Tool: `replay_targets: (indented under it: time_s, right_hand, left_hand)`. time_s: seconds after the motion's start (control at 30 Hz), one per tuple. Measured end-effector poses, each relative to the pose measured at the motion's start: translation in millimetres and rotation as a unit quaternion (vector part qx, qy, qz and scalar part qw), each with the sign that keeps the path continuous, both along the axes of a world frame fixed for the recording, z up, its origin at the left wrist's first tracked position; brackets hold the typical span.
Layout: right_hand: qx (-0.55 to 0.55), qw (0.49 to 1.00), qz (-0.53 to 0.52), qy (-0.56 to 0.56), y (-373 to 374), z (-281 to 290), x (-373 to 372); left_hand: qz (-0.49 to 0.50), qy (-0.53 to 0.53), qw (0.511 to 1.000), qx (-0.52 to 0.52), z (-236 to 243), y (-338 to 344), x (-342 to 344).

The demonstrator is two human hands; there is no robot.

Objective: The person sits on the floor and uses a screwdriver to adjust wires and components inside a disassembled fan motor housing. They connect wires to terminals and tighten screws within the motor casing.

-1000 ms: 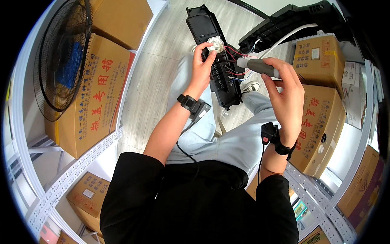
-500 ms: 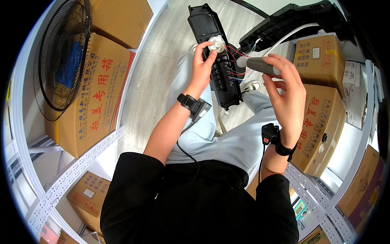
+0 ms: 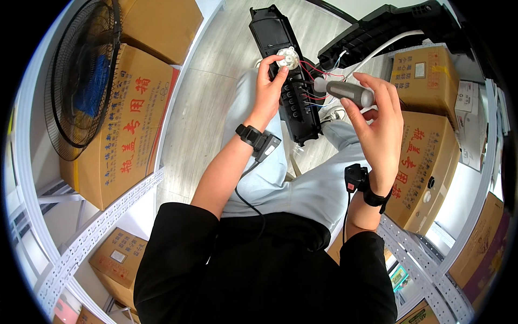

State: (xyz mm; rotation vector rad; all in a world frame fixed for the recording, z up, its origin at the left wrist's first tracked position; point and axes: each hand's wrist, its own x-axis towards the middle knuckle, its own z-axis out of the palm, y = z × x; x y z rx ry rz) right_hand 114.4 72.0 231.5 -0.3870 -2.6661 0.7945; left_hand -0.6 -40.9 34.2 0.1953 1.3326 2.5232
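My left hand [image 3: 268,86] pinches a round whitish-clear plastic part [image 3: 288,58] with thumb and forefinger. Under it is a long black plastic housing [image 3: 270,33], which lies lengthwise ahead of my knees and has a row of round openings along its lower half. My right hand [image 3: 380,110] has its fingers curled round the grey handle of a screwdriver [image 3: 350,92], whose front end points left toward the round part. The screwdriver's tip cannot be made out against the housing. Red, white and blue wires [image 3: 327,73] run from the housing to the right.
A larger black plastic body [image 3: 388,29] with a white cable [image 3: 386,47] stands at the far right. Shelves with cardboard boxes [image 3: 137,108] flank me on both sides. A black fan grille [image 3: 81,81] leans at the left. Wrist straps carry small black devices with cords.
The screwdriver handle has tilted, its rear end dropping toward me, and my right fingers have shifted round it. My left hand and the round part stay in place.
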Motion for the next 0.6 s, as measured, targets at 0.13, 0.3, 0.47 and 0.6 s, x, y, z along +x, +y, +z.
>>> replay_targets:
  time_s: [0.13, 0.3, 0.47, 0.6]
  right_hand:
    - [0.008, 0.999, -0.007, 0.035, -3, -7, 0]
    - [0.085, 0.989, -0.125, -0.008, 3, -16, -7]
    - [0.048, 0.996, -0.069, 0.009, -3, -6, -5]
    - [-0.007, 0.999, 0.019, 0.045, 0, -3, 1]
  left_hand:
    - [0.001, 0.009, 1.0, -0.012, -1, -1, -1]
    - [-0.017, 0.015, 1.0, -0.016, -2, 1, 0]
    - [0.002, 0.01, 1.0, -0.01, -1, 0, 0]
    - [-0.005, 0.002, 1.0, -0.004, -1, 0, -1]
